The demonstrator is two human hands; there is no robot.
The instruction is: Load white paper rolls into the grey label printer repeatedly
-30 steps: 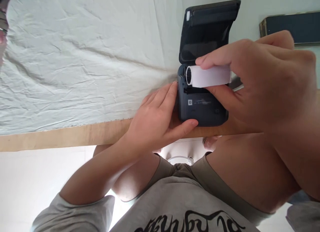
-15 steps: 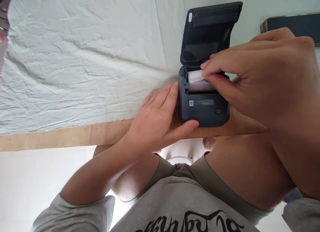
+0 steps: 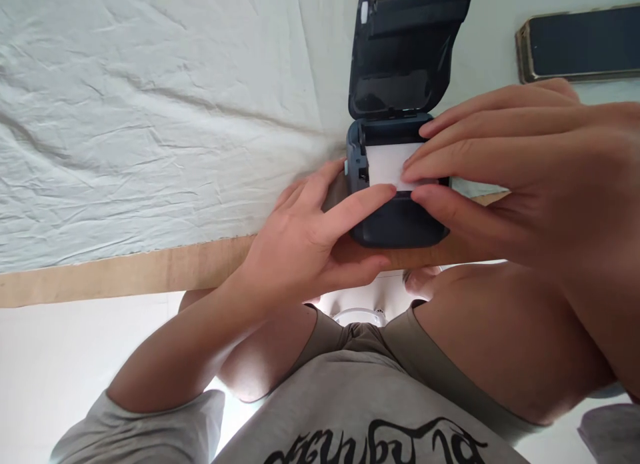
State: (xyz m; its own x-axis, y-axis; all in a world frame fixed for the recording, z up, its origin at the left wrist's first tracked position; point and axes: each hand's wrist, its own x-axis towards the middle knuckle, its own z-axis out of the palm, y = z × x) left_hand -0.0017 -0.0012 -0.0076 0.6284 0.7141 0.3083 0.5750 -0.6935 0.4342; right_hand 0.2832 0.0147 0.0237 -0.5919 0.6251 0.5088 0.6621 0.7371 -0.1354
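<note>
White paper (image 3: 387, 163): head view, already inside our printer (image 3: 397, 227)'s bay.
Lid (image 3: 400, 57): raised beyond the printer, not yet shut.
Left hand (image 3: 300, 231): at the printer's left, fingers spread, one fingertip at the paper's near edge.
Right hand (image 3: 540, 157): over the printer's right side, fingertips on the paper; whether pinching it, we cannot tell.

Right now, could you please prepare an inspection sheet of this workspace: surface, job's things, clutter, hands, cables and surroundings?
Surface: wrinkled pale cloth; wooden edge exposed along the near side.
Job's things: dark device, lid open; white paper inside.
Clutter: what looks like a phone, beyond the right hand.
Hands: left hand beside the device, one fingertip at the paper's near edge; right hand has fingertips on the paper; its grip is unclear.
Cables: nothing seen.
Surroundings: person's legs and pale floor below the edge.
</note>
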